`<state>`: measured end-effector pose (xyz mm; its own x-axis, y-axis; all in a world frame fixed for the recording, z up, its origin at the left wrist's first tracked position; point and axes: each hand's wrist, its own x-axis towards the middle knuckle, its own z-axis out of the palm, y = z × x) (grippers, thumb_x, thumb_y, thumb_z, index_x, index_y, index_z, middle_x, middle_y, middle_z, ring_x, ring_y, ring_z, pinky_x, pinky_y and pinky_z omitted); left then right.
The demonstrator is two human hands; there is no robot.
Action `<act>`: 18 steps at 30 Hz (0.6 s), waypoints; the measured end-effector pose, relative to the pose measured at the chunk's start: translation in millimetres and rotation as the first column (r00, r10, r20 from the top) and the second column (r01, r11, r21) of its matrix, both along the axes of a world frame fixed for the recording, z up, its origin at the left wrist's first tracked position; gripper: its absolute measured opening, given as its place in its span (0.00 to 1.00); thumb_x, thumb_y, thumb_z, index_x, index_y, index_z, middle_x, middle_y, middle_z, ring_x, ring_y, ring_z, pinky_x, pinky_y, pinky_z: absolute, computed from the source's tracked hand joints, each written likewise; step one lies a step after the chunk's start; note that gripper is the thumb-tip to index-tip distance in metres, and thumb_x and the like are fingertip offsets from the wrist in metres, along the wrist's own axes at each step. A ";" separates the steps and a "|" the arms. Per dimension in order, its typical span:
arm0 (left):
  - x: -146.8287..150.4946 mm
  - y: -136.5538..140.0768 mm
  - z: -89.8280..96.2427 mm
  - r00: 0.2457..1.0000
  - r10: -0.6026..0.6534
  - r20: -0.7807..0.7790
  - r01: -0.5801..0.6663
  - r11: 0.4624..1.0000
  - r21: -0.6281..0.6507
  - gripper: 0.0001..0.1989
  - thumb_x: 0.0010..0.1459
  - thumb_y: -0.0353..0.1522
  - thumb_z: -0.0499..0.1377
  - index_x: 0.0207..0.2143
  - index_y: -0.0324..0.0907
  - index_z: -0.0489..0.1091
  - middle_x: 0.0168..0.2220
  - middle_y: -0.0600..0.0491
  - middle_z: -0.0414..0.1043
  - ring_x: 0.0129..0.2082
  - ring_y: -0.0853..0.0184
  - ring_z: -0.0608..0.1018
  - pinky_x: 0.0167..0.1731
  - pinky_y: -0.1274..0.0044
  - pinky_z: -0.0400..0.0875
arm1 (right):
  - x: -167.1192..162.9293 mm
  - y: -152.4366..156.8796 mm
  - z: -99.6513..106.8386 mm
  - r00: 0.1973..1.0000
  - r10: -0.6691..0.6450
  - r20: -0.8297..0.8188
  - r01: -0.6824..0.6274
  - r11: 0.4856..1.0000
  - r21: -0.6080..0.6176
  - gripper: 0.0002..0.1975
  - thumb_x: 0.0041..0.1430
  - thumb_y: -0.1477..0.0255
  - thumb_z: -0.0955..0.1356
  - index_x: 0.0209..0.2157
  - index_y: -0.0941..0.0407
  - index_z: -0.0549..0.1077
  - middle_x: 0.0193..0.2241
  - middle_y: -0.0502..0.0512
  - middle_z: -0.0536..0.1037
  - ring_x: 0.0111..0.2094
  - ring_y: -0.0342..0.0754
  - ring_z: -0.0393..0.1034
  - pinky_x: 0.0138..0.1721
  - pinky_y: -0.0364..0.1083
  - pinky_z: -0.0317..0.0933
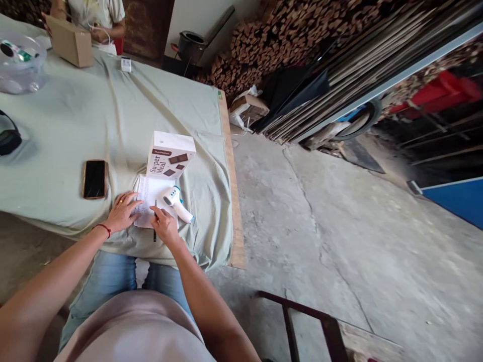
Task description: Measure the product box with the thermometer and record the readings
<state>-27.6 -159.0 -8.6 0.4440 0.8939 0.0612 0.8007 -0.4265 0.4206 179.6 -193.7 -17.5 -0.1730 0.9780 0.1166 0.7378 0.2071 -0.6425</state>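
My left hand (121, 212) lies flat with its fingers spread across the left edge of an open notebook (145, 219) that has handwriting on its left part. At the notebook's middle, my right hand (165, 225) has its fingers closed around a dark pen (154, 235), whose ends show above and below them. Just right of the page, partly over it, lies a white and blue infrared thermometer (178, 203). A white box labelled "Super Meal" (169, 156) stands upright directly behind the notebook.
A phone (95, 179) lies left on the cloth-covered table (68, 130); headphones (9, 138) and a clear plastic container (22, 63) sit farther left. Across the table, a person (100, 22) holds a cardboard box (70, 42). A metal frame (302, 311) stands on the floor at right.
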 end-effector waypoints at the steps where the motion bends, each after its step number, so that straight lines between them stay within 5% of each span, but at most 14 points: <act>1: -0.5 -9.1 0.8 1.000 -0.004 -0.001 0.004 1.000 0.004 0.20 0.63 0.36 0.56 0.57 0.47 0.71 0.67 0.47 0.60 0.69 0.55 0.59 0.70 0.59 0.50 | 5.6 -1.6 -1.0 0.996 0.010 -0.083 -0.008 1.000 0.020 0.21 0.60 0.77 0.62 0.53 0.54 0.74 0.35 0.55 0.76 0.37 0.49 0.72 0.41 0.46 0.65; 9: 9.4 -40.2 7.2 0.998 0.050 0.044 -0.053 0.997 0.051 0.22 0.60 0.33 0.57 0.57 0.46 0.71 0.65 0.45 0.63 0.69 0.52 0.61 0.69 0.56 0.54 | 3.2 -27.5 -6.3 0.867 -0.069 -0.494 0.101 0.994 0.039 0.17 0.65 0.59 0.64 0.47 0.55 0.74 0.30 0.50 0.71 0.30 0.46 0.66 0.36 0.46 0.65; 13: 11.7 -41.4 9.9 0.998 0.044 0.044 -0.048 0.995 0.087 0.21 0.60 0.32 0.57 0.56 0.45 0.71 0.65 0.44 0.65 0.68 0.52 0.63 0.67 0.55 0.57 | -12.1 -31.9 -5.5 0.800 -0.011 -0.600 0.059 0.996 0.061 0.22 0.70 0.60 0.59 0.55 0.56 0.73 0.34 0.54 0.74 0.35 0.48 0.70 0.39 0.48 0.68; 18: 14.2 -42.1 12.6 0.998 0.046 0.030 -0.049 0.993 0.103 0.20 0.62 0.34 0.56 0.56 0.43 0.72 0.64 0.43 0.65 0.68 0.52 0.63 0.67 0.56 0.57 | -16.4 -32.8 -11.3 0.817 0.022 -0.577 0.044 0.994 0.100 0.22 0.68 0.64 0.60 0.59 0.56 0.71 0.36 0.56 0.76 0.37 0.49 0.73 0.40 0.49 0.72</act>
<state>-13.4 -201.1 4.0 0.3978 0.9023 0.1661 0.8099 -0.4305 0.3983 163.2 -226.5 -28.8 -0.0315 0.9559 0.2921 0.2417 0.2908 -0.9257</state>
